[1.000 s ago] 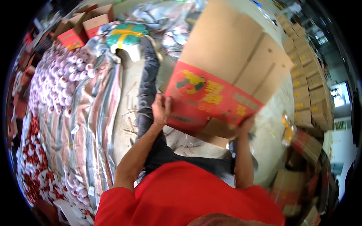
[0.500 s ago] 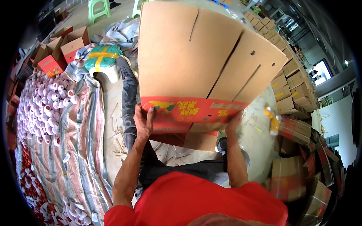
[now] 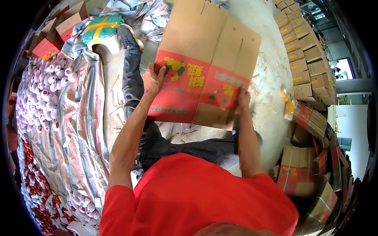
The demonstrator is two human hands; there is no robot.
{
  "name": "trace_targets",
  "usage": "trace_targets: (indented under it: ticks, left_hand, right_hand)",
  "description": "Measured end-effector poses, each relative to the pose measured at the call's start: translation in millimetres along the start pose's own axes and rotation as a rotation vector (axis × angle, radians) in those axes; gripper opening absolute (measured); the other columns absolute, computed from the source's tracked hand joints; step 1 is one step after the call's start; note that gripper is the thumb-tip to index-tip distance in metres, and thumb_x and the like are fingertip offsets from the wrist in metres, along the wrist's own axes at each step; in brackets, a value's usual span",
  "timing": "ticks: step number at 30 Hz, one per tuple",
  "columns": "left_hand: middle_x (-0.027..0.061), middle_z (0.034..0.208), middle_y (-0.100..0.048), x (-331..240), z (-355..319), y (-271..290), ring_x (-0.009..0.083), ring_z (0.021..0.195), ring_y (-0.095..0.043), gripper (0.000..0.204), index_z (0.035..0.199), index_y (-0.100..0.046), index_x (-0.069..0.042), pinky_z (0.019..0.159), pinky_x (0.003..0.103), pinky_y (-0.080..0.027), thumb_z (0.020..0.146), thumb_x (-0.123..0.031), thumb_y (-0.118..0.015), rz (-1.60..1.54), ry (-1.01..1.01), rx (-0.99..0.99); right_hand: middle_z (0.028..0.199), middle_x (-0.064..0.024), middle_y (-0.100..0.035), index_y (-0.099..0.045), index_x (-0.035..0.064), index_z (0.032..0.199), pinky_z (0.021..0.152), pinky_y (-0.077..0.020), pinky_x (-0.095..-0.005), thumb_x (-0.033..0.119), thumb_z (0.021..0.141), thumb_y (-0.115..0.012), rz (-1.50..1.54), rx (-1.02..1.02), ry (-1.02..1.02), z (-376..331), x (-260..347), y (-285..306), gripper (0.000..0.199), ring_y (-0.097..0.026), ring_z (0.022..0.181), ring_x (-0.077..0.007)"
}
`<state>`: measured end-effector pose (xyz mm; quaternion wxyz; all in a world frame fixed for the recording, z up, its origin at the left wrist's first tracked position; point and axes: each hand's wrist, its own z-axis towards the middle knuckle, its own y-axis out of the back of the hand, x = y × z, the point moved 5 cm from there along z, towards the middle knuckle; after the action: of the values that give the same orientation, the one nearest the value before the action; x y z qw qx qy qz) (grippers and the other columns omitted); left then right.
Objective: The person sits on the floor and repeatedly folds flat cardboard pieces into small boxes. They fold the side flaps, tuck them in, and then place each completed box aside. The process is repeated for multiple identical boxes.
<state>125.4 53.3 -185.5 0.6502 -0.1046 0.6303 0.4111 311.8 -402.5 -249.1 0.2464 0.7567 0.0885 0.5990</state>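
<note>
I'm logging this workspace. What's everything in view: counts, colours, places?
Carton: one, brown and red, in both hands
Open boxes: several, brown and red, upper left
Padded stool: one, white, green-and-yellow top, upper left
Netted items: many, pinkish, left
Heaped pieces: many, red and white, lower left
Striped cloth: count unclear, pink and grey, left
Stacked boxes: many, brown, right
Bundled cartons: several, brown and red, lower right
Wrapped item: one, yellow, right
Shirt: one, red, bottom
Trousers: one pair, dark, centre
Left hand: one, bare, carton's left edge
Right hand: one, bare, carton's right edge
</note>
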Motion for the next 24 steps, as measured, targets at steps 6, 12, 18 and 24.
trace_targets:
  ticks: [6,12,18,24]
  left_hand:
    - [0.0276,0.093,-0.069,-76.4,-43.4,-33.5,0.0498,0.090,-0.068,0.029,0.116,-0.056,0.001,0.077,0.055,-0.052,0.095,-0.013,-0.070,-0.069,-0.256,0.110]
    - [0.0219,0.092,-0.061,-135.6,-97.2,-12.5,0.0448,0.087,-0.065,0.019,0.103,-0.053,-0.004,0.072,0.053,-0.053,0.094,-0.011,-0.068,-0.088,-0.334,0.178]
    - [0.0134,0.091,-0.059,-182.5,-128.7,12.0,0.0348,0.081,-0.064,0.019,0.103,-0.057,-0.005,0.069,0.046,-0.056,0.090,-0.011,-0.070,-0.103,-0.605,0.206]
    - [0.0160,0.100,-0.070,-130.4,-97.8,54.6,0.0369,0.088,-0.071,0.031,0.119,-0.062,-0.002,0.076,0.042,-0.058,0.091,-0.006,-0.076,-0.054,-0.514,0.308]
  right_hand:
    - [0.121,-0.0283,-0.070,-0.064,-0.0120,0.125,0.095,-0.0531,-0.0439,0.061,0.101,-0.053,-0.226,-0.049,0.040,39.8,-52.0,5.3,0.077,-0.068,0.107,-0.0388]
    - [0.133,-0.0318,-0.065,-0.061,-0.0181,0.129,0.102,-0.0508,-0.0425,0.067,0.102,-0.048,0.098,-0.206,-0.162,29.9,-80.5,8.2,0.090,-0.065,0.119,-0.0402]
    - [0.143,-0.0228,-0.060,-0.054,-0.0147,0.141,0.107,-0.0501,-0.0449,0.071,0.103,-0.044,0.540,-0.253,-0.010,11.3,-37.5,27.6,0.094,-0.062,0.125,-0.0359]
    - [0.153,-0.0161,-0.053,-0.045,-0.0017,0.153,0.113,-0.0471,-0.0522,0.073,0.104,-0.040,0.867,-0.198,0.129,-6.8,56.8,37.7,0.090,-0.054,0.136,-0.0362]
